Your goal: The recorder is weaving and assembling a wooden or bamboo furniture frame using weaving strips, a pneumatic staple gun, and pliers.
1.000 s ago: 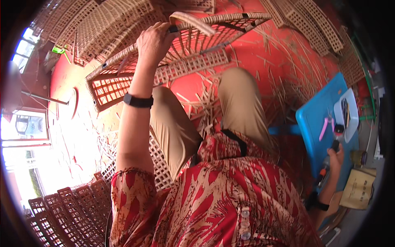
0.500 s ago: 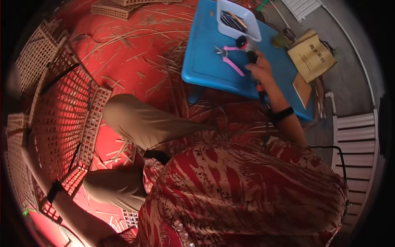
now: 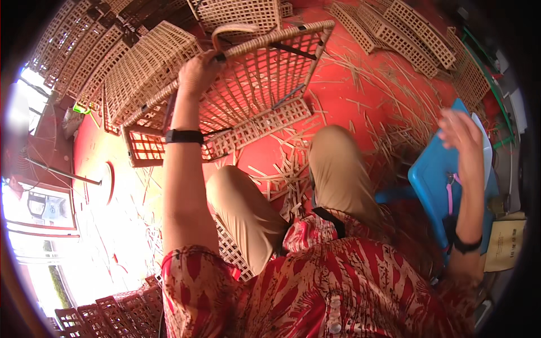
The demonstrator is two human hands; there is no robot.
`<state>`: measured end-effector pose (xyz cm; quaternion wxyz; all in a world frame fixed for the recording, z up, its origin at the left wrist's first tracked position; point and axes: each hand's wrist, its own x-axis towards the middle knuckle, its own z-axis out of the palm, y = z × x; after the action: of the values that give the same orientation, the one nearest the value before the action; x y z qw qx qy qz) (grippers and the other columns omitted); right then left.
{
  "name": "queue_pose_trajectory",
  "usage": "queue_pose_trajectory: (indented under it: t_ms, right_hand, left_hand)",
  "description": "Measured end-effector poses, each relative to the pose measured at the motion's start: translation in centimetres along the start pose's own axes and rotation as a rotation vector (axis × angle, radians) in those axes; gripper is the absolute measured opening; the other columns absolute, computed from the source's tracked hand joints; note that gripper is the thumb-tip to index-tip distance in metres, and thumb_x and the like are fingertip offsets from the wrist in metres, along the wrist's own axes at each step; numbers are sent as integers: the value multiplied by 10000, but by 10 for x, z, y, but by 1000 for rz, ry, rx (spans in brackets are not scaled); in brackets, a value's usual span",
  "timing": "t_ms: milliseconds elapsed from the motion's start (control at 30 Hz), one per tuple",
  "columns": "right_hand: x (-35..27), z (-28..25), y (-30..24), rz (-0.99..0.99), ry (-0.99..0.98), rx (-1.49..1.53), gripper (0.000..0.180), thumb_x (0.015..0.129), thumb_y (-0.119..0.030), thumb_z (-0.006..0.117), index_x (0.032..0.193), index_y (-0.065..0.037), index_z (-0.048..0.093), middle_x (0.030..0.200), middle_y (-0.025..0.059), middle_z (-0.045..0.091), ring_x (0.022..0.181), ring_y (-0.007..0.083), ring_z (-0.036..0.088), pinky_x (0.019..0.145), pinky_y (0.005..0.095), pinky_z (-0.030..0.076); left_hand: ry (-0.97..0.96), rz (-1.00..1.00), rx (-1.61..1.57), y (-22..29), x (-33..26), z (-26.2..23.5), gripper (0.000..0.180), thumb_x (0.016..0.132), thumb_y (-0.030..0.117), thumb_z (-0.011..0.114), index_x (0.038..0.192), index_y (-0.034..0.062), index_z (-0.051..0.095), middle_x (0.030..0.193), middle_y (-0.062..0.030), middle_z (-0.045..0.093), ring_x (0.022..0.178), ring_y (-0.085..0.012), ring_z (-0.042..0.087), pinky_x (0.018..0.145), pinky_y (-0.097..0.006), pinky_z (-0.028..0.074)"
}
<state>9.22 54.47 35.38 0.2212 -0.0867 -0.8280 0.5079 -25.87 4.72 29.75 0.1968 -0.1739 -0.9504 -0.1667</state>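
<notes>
My left hand (image 3: 197, 72) is closed around the wrapped cane rim of a large bamboo lattice frame (image 3: 265, 84), which stands tilted on the red floor in front of my knees. A black watch sits on that wrist. At the right, my right hand (image 3: 459, 132) is lifted and blurred, fingers apart, with nothing in it. It hovers over a blue tray (image 3: 431, 186). Pink-handled pliers (image 3: 450, 194) lie on the tray, just below the hand.
Stacked lattice panels lie at the top left (image 3: 90, 56), top right (image 3: 417, 34) and bottom left (image 3: 107, 315). Loose bamboo strips (image 3: 287, 174) litter the red floor between my legs. A tan cardboard box (image 3: 504, 245) sits right of the tray.
The view swung right toward the tray, then back to the frame. My right hand rested on a black-handled tool on the tray and is now raised and empty. My left hand kept its hold.
</notes>
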Motion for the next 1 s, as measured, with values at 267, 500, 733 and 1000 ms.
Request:
queue_pose_trajectory:
  t_ms: [267, 500, 733, 1000]
  right_hand:
    - [157, 300, -108, 249, -679, 465, 757, 877, -739, 615, 1023, 0, 683, 849, 81, 719, 637, 125, 696, 509, 214, 528]
    - [171, 367, -127, 190, -872, 489, 298, 894, -340, 774, 951, -56, 704, 791, 63, 739, 645, 105, 684, 490, 233, 485]
    - [119, 388, -45, -4, -725, 401, 228, 973, -222, 697, 922, -1, 711, 717, 58, 713, 602, 95, 643, 511, 251, 456]
    - [134, 438, 18, 68, -680, 462, 268, 1002, -293, 695, 977, -28, 730, 735, 35, 701, 586, 88, 600, 557, 271, 490]
  left_hand:
    - [33, 32, 9, 22, -7, -3, 430, 907, 388, 671, 1302, 221, 696, 1204, -61, 700, 1112, -322, 672, 933, -464, 525]
    - [-10, 37, 27, 24, -10, 1, 331, 943, 362, 646, 1243, 237, 712, 1152, -65, 708, 1010, -353, 699, 858, -479, 551]
    - [93, 171, -100, 11, 4, 7, 373, 909, 249, 643, 1274, 185, 692, 1176, -100, 731, 1081, -358, 686, 908, -473, 548]
    - [59, 93, -128, 13, 9, 6, 307, 914, 376, 656, 1179, 243, 735, 1116, -60, 745, 1047, -329, 703, 888, -454, 555]
